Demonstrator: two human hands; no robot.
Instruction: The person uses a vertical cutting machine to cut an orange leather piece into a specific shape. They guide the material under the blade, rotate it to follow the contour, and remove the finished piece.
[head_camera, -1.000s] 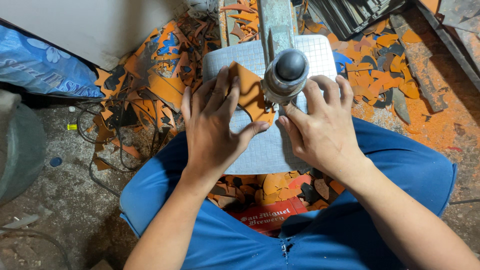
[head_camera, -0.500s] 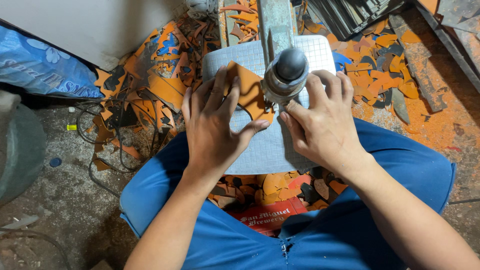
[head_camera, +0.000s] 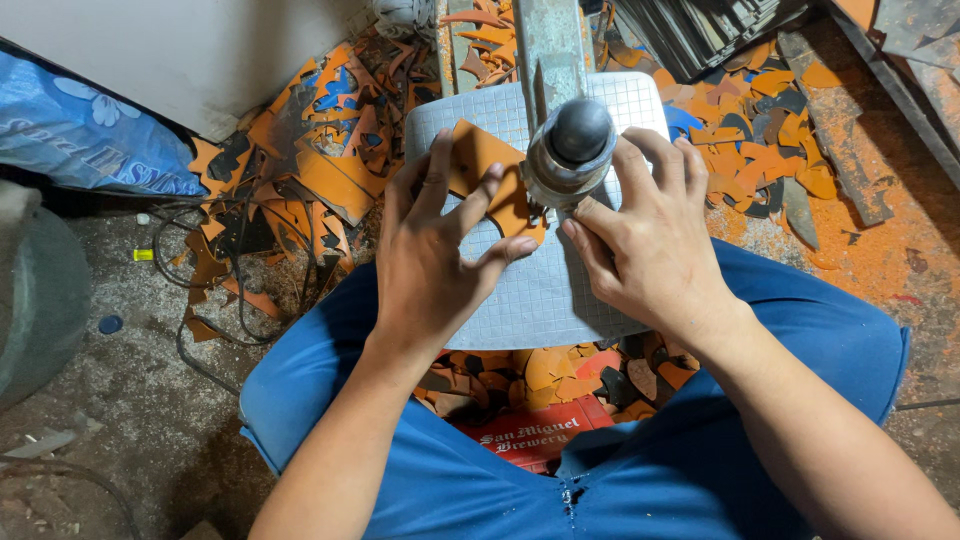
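An orange flat piece (head_camera: 487, 172) lies on a grey gridded work plate (head_camera: 545, 290) between my knees. My left hand (head_camera: 432, 250) presses down on the piece, fingers spread over it. My right hand (head_camera: 650, 240) rests on the plate to the right, its fingers touching the piece's edge beside a round metal machine head (head_camera: 572, 150) with a dark knob. That head hangs from a grey arm (head_camera: 548, 45) over the plate and hides the spot where it meets the piece.
Orange and dark offcuts (head_camera: 300, 170) are heaped on the floor to the left, right (head_camera: 770, 150) and under the plate. A red crate (head_camera: 530, 435) sits between my legs. Black cables (head_camera: 225, 290) trail left. A blue sack (head_camera: 80, 140) lies at far left.
Both hands have shifted the orange piece slightly on the plate under the machine head; my left fingers have spread a little more over it.
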